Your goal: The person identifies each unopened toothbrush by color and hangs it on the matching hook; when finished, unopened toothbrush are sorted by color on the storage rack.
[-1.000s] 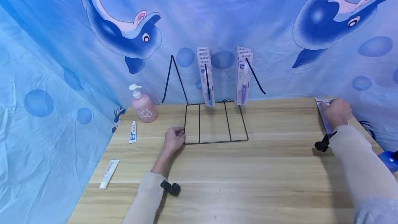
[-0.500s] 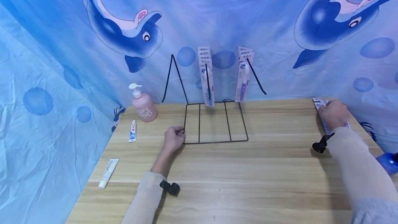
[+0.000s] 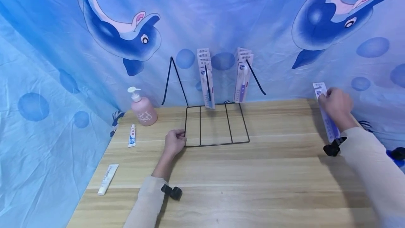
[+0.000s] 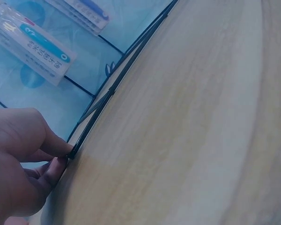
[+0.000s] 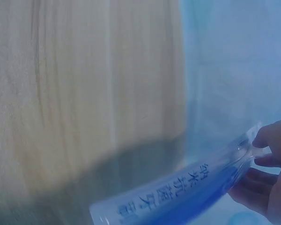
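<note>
A black wire display rack (image 3: pixel 216 124) stands at the back middle of the wooden table (image 3: pixel 240 178). Packaged toothbrushes (image 3: pixel 206 76) hang on two of its hooks. My left hand (image 3: pixel 175 142) pinches the rack's front left corner (image 4: pixel 74 151) between thumb and fingers. At the far right my right hand (image 3: pixel 336 104) holds a blue toothbrush package (image 3: pixel 326 115) lifted off the table, tilted, its top end up. The right wrist view shows that package (image 5: pixel 178 199) gripped near one end by my fingers (image 5: pixel 271 140).
A pink pump bottle (image 3: pixel 143 107) stands at the back left. A small tube (image 3: pixel 132 135) and a white toothpaste tube (image 3: pixel 107 178) lie along the table's left side. A blue dolphin-print cloth (image 3: pixel 221 17) hangs close behind. A blue object (image 3: pixel 395 154) sits at the right edge.
My right hand has raised the toothbrush package off the table and tilted it upward. My left hand has stayed on the rack's corner.
</note>
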Tool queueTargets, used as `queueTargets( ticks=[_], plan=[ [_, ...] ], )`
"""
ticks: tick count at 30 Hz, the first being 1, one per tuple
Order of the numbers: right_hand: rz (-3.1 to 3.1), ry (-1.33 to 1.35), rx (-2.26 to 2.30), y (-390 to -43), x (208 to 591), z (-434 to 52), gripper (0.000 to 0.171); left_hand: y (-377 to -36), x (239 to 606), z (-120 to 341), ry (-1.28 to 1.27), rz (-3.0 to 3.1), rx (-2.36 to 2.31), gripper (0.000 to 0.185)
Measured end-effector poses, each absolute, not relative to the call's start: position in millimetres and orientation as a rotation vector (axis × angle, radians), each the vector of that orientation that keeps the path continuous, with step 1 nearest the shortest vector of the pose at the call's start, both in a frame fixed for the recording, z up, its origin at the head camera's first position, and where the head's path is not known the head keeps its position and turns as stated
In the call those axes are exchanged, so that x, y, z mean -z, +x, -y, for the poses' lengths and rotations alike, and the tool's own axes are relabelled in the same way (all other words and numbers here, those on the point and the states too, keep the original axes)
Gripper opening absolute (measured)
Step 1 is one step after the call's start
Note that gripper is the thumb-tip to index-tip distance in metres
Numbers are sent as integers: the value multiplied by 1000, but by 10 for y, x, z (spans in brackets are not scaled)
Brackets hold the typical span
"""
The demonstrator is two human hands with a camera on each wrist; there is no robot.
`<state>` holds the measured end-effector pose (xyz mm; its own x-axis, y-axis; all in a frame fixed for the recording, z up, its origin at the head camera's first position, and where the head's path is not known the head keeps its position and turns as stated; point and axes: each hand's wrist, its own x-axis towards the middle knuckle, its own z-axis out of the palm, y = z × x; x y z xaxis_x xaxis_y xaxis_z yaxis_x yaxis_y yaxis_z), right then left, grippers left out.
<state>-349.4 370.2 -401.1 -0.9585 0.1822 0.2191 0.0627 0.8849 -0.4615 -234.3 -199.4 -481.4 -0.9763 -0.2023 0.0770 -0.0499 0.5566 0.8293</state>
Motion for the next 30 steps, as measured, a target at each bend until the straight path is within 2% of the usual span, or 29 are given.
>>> queueTargets(
  ticks=[8,16,23,30],
  plan=[
    [2598,13,-680,-3160,3556,-3236,36,-2336,4857,2011,205,2628,1363,35],
    [2283,334,-658,-2722,3172,-2656,21,-2343,4836,2018,181,2636,1336,34],
    [2114,551,-775,-2327,3069,-2252,13,-2335,4811,2022,181,2638,1342,34],
    [2055,652,-842,-2022,3097,-1968,13,-2351,4823,2022,194,2643,1363,35]
  ],
)
